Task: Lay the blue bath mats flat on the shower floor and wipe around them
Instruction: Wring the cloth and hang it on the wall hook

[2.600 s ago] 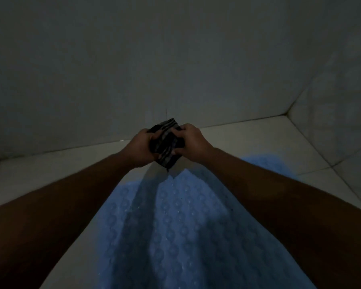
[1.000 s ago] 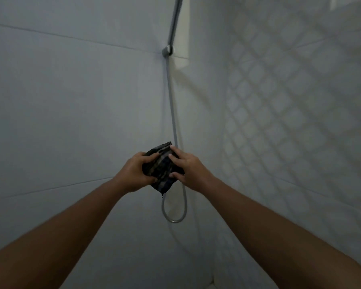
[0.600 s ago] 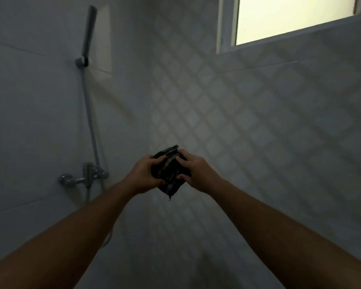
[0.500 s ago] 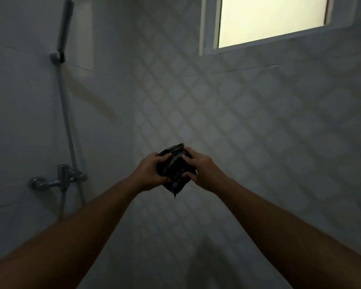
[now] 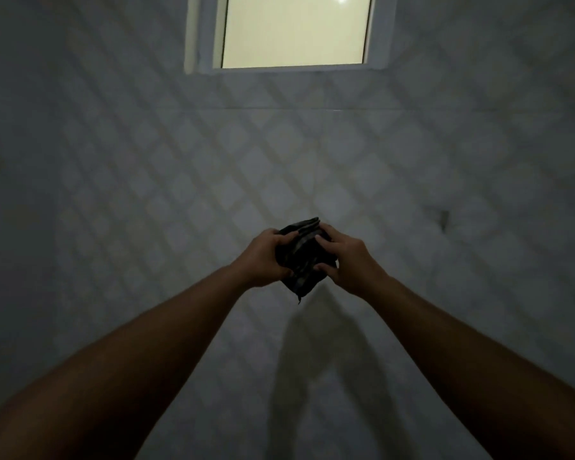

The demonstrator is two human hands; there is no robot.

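The fingers [image 5: 281, 240] of the left hand [image 5: 263, 258] curl round the left side of the folded dark cloth [image 5: 304, 260]. The right hand [image 5: 351, 260] pinches its right side, thumb underneath. The cloth sits in mid-air between both hands, in front of the diamond-patterned tile wall [image 5: 146, 177]. A shadow [image 5: 316, 353] falls on that wall below the hands. A lit window [image 5: 294, 31] sits above.

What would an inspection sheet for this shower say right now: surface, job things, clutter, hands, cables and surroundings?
Surface: nothing seen; the camera faces the wall.
Job's things: dark cloth, bunched up, held in the air between both hands.
Clutter: nothing seen.
Grippers: left hand grips the cloth's left side; right hand grips its right side.
Cables: nothing seen.
Surroundings: diamond-patterned tiles on the wall, a lit window above, the arms' shadow below the hands.
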